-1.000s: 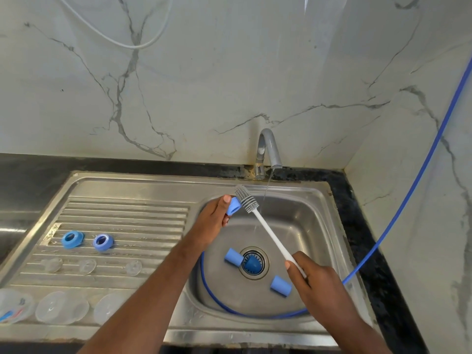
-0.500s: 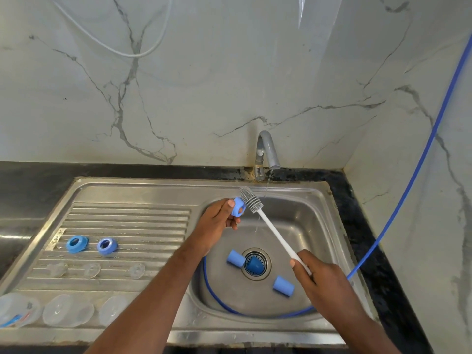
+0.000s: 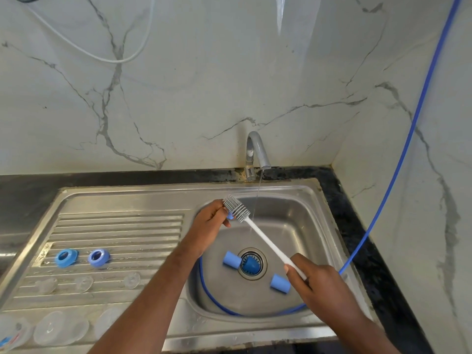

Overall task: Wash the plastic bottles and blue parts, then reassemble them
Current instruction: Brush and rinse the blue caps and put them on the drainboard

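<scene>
My left hand [image 3: 209, 221] pinches a small blue part [image 3: 230, 215] over the sink basin [image 3: 293, 226]; the part is mostly hidden behind the bristles. My right hand [image 3: 314, 282] grips the white handle of a bottle brush [image 3: 265, 241], whose grey head [image 3: 236, 208] lies against the blue part. Two blue cylinders [image 3: 232, 259] [image 3: 280, 283] lie on the basin floor beside the drain, which holds a blue cone-shaped piece [image 3: 249, 264]. Two blue rings [image 3: 66, 257] [image 3: 98, 257] sit on the drainboard. Clear plastic pieces [image 3: 83, 283] and bottles [image 3: 60, 330] lie along the drainboard's near edge.
A thin stream of water runs from the tap [image 3: 256, 152] just right of the brush head. A blue hose [image 3: 398, 159] comes down the right wall and curls round the basin floor. Black counter borders the sink; a white cable [image 3: 115, 58] hangs on the marble wall.
The brush head has slid left across the blue part and now covers most of it. My left hand turned the part slightly. The view shifted down a little.
</scene>
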